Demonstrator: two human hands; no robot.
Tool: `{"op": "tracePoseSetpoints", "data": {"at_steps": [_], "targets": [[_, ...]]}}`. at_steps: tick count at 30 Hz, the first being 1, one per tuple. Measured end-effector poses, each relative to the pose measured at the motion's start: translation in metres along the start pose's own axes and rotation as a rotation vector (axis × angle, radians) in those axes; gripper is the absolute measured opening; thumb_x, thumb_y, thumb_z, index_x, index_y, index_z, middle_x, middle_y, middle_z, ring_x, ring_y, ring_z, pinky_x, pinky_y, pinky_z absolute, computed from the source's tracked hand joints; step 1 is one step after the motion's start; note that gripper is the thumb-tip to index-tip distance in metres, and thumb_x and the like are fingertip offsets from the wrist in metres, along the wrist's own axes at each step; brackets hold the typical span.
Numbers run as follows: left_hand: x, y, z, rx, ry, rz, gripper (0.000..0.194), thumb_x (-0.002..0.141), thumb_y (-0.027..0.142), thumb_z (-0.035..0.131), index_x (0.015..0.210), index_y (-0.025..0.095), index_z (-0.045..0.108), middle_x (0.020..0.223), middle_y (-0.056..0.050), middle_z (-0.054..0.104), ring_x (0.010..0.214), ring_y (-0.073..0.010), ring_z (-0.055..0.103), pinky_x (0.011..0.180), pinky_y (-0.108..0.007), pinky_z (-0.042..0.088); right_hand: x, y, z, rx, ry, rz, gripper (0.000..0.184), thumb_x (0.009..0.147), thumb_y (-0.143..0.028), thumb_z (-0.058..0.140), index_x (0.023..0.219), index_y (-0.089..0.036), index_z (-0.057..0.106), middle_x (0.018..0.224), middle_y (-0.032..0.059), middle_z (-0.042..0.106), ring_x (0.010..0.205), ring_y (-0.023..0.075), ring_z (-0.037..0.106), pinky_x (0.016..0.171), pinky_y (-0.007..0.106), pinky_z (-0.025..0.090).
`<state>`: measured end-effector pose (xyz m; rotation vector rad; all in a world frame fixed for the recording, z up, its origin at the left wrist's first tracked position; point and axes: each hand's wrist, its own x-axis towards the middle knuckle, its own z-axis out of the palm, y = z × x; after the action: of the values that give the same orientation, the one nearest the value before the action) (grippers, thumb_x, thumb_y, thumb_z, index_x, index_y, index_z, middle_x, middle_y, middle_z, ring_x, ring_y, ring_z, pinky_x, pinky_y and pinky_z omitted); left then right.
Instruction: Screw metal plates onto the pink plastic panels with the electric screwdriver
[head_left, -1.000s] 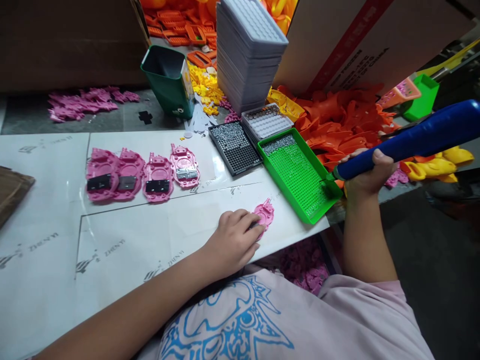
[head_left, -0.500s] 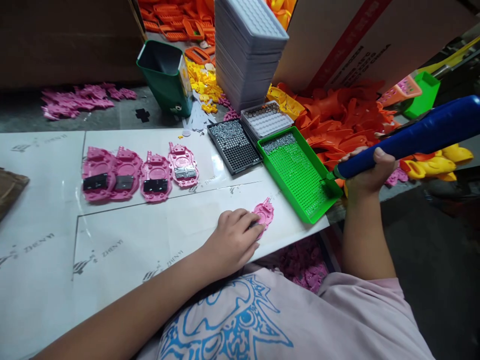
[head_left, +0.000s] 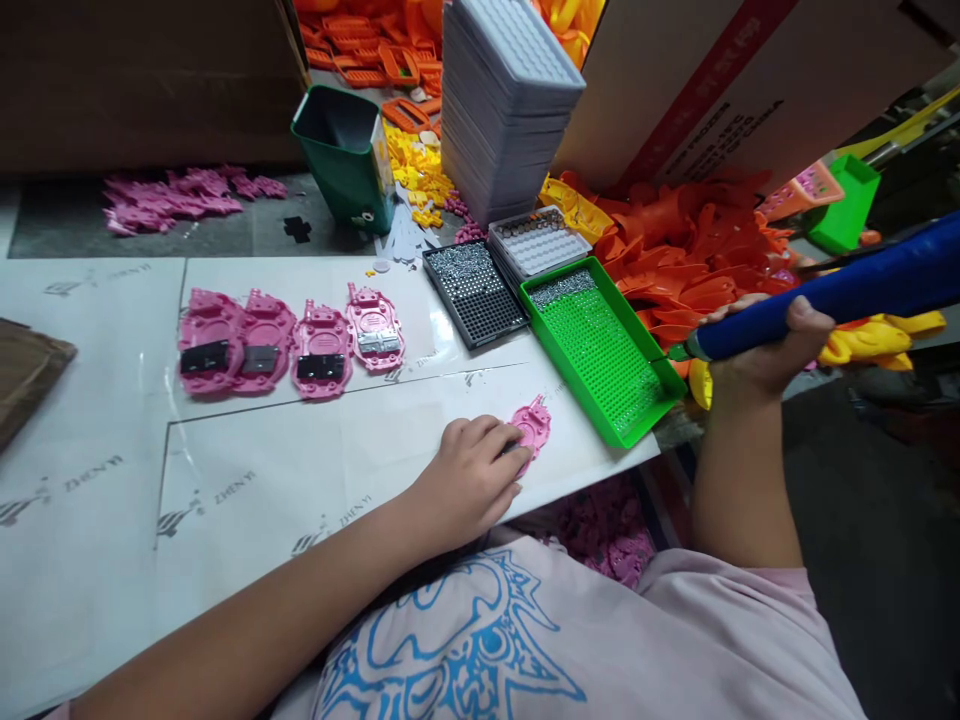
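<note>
White sheeting is covering the bench, w/ cardboard boxes standing behind. Left hand is lying palm-down on a pink plastic shell near the front edge, fingers curled over its near end, pressing it flat. Right hand is wrapping closed around a blue electric screwdriver, tip sitting at the corner of a green screw tray. Black tray w/ screws is lying just beside it. Four pink shells are lying in a row further left. Orange parts are piling behind the trays.
</note>
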<state>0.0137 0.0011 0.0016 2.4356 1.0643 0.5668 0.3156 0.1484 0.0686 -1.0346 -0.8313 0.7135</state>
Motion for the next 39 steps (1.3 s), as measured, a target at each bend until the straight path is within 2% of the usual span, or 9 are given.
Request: {"op": "tracePoseSetpoints", "data": {"at_steps": [4, 8, 12, 16, 22, 28, 39], "targets": [[0.000, 0.000, 0.000, 0.011, 0.007, 0.015, 0.031, 0.087, 0.022, 0.054, 0.116, 0.016, 0.060, 0.120, -0.011, 0.059, 0.110, -0.0296, 0.046, 0.088, -0.045, 0.032, -0.019, -0.023, 0.014, 0.046, -0.019, -0.111, 0.022, 0.061, -0.045, 0.045, 0.058, -0.023, 0.045, 0.048, 0.0000, 0.049, 0.040, 0.0135, 0.048, 0.035, 0.027, 0.036], [0.000, 0.000, 0.001, 0.021, 0.007, 0.018, 0.032, 0.087, 0.023, 0.054, 0.118, 0.017, 0.059, 0.121, -0.010, 0.060, 0.111, -0.0301, 0.045, 0.087, -0.045, 0.031, -0.057, -0.035, 0.033, 0.134, -0.163, -0.079, 0.022, 0.064, -0.047, 0.047, 0.066, -0.025, 0.051, 0.051, -0.0009, 0.057, 0.041, 0.0165, 0.052, 0.037, 0.030, 0.042], [0.000, -0.002, 0.001, 0.024, -0.002, 0.017, 0.030, 0.089, 0.023, 0.052, 0.117, 0.017, 0.060, 0.122, -0.009, 0.061, 0.111, -0.0299, 0.045, 0.088, -0.045, 0.031, -0.095, -0.033, 0.053, 0.237, -0.351, 0.019, 0.017, 0.067, -0.040, 0.049, 0.070, -0.025, 0.056, 0.057, 0.0015, 0.061, 0.047, 0.0192, 0.056, 0.047, 0.036, 0.048], [0.000, -0.002, 0.000, 0.027, -0.004, 0.024, 0.029, 0.089, 0.023, 0.053, 0.117, 0.017, 0.060, 0.121, -0.009, 0.062, 0.111, -0.0294, 0.046, 0.087, -0.045, 0.031, -0.115, -0.023, 0.067, 0.225, -0.421, 0.066, 0.015, 0.064, -0.040, 0.055, 0.069, -0.026, 0.058, 0.056, -0.0001, 0.059, 0.047, 0.0187, 0.055, 0.050, 0.036, 0.049], [0.000, -0.001, -0.001, 0.027, -0.017, 0.019, 0.029, 0.089, 0.023, 0.053, 0.117, 0.018, 0.060, 0.120, -0.009, 0.062, 0.111, -0.0287, 0.046, 0.087, -0.044, 0.032, -0.123, -0.008, 0.074, 0.231, -0.449, 0.059, 0.022, 0.063, -0.046, 0.060, 0.077, -0.029, 0.059, 0.057, -0.0013, 0.056, 0.047, 0.0181, 0.054, 0.049, 0.036, 0.049], [0.001, -0.001, -0.001, 0.017, -0.016, 0.018, 0.029, 0.091, 0.024, 0.051, 0.118, 0.017, 0.059, 0.121, -0.007, 0.063, 0.110, -0.0287, 0.046, 0.087, -0.044, 0.030, -0.121, -0.003, 0.072, 0.202, -0.482, 0.085, 0.033, 0.063, -0.047, 0.061, 0.090, -0.030, 0.056, 0.059, -0.0014, 0.054, 0.049, 0.0178, 0.055, 0.050, 0.035, 0.049], [0.002, -0.001, -0.002, 0.003, -0.048, 0.006, 0.029, 0.092, 0.027, 0.053, 0.118, 0.018, 0.059, 0.121, -0.006, 0.063, 0.109, -0.0289, 0.045, 0.085, -0.044, 0.030, -0.123, -0.005, 0.073, 0.166, -0.583, 0.119, 0.036, 0.058, -0.051, 0.065, 0.088, -0.032, 0.059, 0.058, -0.0025, 0.059, 0.047, 0.0196, 0.055, 0.050, 0.039, 0.049]]}}
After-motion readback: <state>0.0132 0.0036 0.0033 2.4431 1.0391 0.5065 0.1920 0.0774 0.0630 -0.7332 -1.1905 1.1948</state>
